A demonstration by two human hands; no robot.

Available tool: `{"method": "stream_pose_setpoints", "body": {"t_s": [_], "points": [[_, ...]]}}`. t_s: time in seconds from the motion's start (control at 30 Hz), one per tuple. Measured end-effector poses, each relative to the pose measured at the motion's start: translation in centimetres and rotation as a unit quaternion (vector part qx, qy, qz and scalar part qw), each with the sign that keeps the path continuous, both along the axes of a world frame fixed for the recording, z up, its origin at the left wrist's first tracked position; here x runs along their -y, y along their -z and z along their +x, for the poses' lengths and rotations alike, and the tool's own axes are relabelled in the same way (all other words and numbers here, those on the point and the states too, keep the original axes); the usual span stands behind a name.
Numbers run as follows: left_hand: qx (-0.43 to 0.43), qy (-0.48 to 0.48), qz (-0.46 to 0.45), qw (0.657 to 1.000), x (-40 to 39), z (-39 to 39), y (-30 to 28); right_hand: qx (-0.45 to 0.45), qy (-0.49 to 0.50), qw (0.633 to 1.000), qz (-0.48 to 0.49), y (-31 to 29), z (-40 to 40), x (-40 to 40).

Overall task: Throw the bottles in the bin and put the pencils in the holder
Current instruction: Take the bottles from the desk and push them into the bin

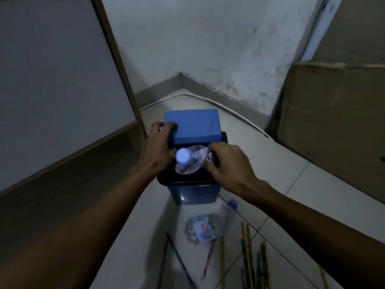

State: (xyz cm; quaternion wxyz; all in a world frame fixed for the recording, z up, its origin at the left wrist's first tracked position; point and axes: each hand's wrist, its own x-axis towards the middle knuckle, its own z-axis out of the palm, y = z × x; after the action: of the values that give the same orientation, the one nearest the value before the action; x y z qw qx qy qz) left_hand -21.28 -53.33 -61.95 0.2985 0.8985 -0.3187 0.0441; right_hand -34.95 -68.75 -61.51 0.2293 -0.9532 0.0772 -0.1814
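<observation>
A small blue bin stands on the tiled floor in the corner. Its blue swing lid is tipped back, held open at its left edge by my left hand. My right hand grips a crushed clear bottle with a pale cap, which sits in the bin's mouth, cap toward me. A second crushed bottle with a blue cap and a label lies on the floor in front of the bin. Several pencils lie scattered on the floor around it. No holder is in view.
A white board in a wooden frame leans at the left. A large cardboard box stands at the right. A white cable runs along the wall's base behind the bin.
</observation>
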Motion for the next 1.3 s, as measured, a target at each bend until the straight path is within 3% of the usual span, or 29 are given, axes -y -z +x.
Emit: {"method": "stream_pose_setpoints", "body": {"t_s": [0.13,0.27,0.47,0.57,0.67,0.8,0.9,1.0,1.07,1.2,1.3], "points": [[-0.129,-0.036,-0.129,0.983,-0.1,0.1,-0.6,-0.072,0.02,0.988,-0.134,-0.6,0.8,-0.8],[-0.222,-0.034,-0.2,0.954,-0.1,0.2,-1.2,-0.161,0.034,0.959,-0.229,-1.0,2.3,-1.7],[-0.242,-0.035,-0.248,0.937,-0.5,0.2,-1.6,-0.203,0.017,0.955,-0.215,-0.9,2.8,-2.1],[-0.237,-0.035,-0.253,0.937,-0.5,0.0,-1.9,-0.173,0.007,0.968,-0.182,-0.5,2.1,-1.6],[-0.232,-0.044,-0.266,0.934,-0.3,-0.2,-1.7,-0.061,-0.049,0.986,-0.15,0.5,0.6,-0.6],[-0.229,-0.057,-0.284,0.929,-0.4,-0.4,-1.2,0.003,-0.156,0.975,-0.159,3.6,-2.5,-0.3],[-0.228,-0.071,-0.297,0.925,-0.3,-0.4,-0.8,-0.078,-0.179,0.971,-0.141,7.6,-4.7,-0.5],[-0.236,-0.083,-0.307,0.918,-0.1,-0.6,-0.7,-0.272,-0.089,0.952,-0.111,11.5,-5.8,-0.3],[-0.239,-0.089,-0.307,0.917,-0.1,-0.8,-0.8,-0.349,-0.048,0.93,-0.108,13.5,-6.2,0.0],[-0.254,-0.098,-0.314,0.91,0.0,-1.2,-1.1,-0.41,-0.054,0.904,-0.105,16.6,-6.1,0.8],[-0.258,-0.099,-0.318,0.907,0.0,-1.3,-1.1,-0.399,-0.092,0.906,-0.11,17.8,-6.1,1.1]]}}
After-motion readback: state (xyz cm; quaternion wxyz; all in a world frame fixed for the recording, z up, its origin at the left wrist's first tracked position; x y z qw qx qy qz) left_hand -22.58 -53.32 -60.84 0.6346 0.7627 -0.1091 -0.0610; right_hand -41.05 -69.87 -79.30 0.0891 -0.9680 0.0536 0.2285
